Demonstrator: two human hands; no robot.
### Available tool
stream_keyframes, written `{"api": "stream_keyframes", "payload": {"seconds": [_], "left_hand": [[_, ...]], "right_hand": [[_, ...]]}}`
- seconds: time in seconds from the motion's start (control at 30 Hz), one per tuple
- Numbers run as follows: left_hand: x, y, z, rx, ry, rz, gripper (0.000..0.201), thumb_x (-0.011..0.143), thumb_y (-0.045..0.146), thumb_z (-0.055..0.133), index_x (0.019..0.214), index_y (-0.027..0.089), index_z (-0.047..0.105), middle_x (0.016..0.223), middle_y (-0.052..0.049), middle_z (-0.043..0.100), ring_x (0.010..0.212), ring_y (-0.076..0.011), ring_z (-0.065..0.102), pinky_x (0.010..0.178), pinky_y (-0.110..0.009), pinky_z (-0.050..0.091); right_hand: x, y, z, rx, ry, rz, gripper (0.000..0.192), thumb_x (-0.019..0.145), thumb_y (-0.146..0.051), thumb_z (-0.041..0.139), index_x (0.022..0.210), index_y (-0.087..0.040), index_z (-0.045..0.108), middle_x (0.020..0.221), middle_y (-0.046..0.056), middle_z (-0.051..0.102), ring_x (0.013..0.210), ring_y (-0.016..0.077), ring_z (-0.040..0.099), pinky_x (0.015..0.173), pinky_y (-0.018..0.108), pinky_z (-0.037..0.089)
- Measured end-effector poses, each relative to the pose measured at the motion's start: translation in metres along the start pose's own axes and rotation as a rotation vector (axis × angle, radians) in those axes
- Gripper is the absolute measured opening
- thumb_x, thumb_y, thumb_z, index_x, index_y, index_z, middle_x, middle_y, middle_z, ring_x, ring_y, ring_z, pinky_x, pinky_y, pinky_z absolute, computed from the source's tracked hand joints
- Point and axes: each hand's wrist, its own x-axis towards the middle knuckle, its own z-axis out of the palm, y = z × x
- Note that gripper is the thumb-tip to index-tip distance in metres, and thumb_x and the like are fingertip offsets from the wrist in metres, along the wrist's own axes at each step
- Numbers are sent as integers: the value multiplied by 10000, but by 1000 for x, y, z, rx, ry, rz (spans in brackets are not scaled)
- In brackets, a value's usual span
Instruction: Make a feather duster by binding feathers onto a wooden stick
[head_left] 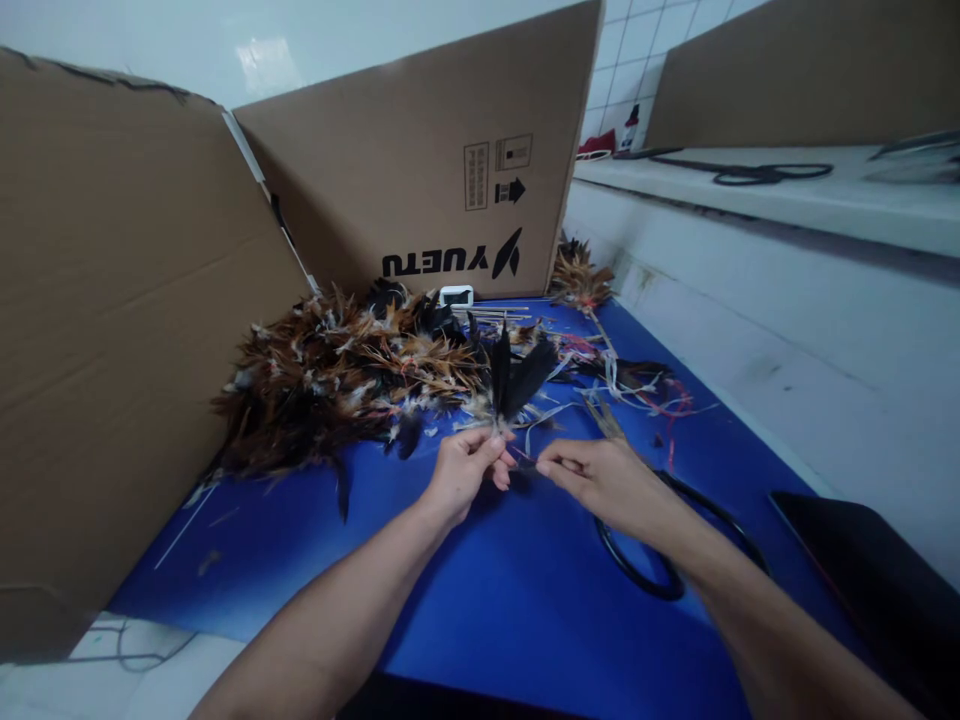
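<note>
Left hand: the left hand [463,468] sits near frame centre, fingertips pinched together on the quill ends of a small bunch of black feathers [514,375], which fans up toward 12 o'clock.
Right hand: the right hand [600,478], at 3 o'clock of the left and just beside it, has thumb and forefinger pressed together on something thin; what it is cannot be told.
Feather pile: a brown and black feather heap [330,385] lies at 10 o'clock of the hands on the blue mat [525,600].
Cardboard: a box panel [442,160] stands at 12 o'clock.
Scissors: black loop handles [651,582] lie under the right wrist, at 4 o'clock.
</note>
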Motion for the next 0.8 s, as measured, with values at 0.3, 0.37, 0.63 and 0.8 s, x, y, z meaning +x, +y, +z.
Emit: {"api": "stream_keyframes", "payload": {"seconds": [0.3,0.37,0.63,0.8], "left_hand": [[2,-1,-2,9,66,22,297,746,387,649,819,100,636,603,-17,613,394,-57,483,422,-193,410],[2,0,-3,14,80,27,305,736,392,656,823,100,637,610,-16,615,389,-56,479,420,-195,409],[3,2,-3,44,70,36,302,730,391,654,778,94,637,591,-17,612,376,-62,487,407,-199,413],[3,3,-3,55,93,33,293,724,389,656,751,98,635,591,-19,611,375,-64,484,396,-200,413]], "right_hand": [[-3,6,-6,-11,-175,-134,146,816,-215,522,815,-246,665,802,-7,677,721,147,607,651,248,393],[-1,8,2,-112,-92,-129,184,822,-189,517,922,-259,654,897,8,687,774,168,625,650,257,392],[6,5,16,-489,-93,-82,205,877,-144,431,822,-176,627,840,62,659,693,175,630,569,263,352],[7,7,20,-600,-94,-102,218,883,-128,390,901,-151,606,863,80,635,628,171,607,526,273,330]]}}
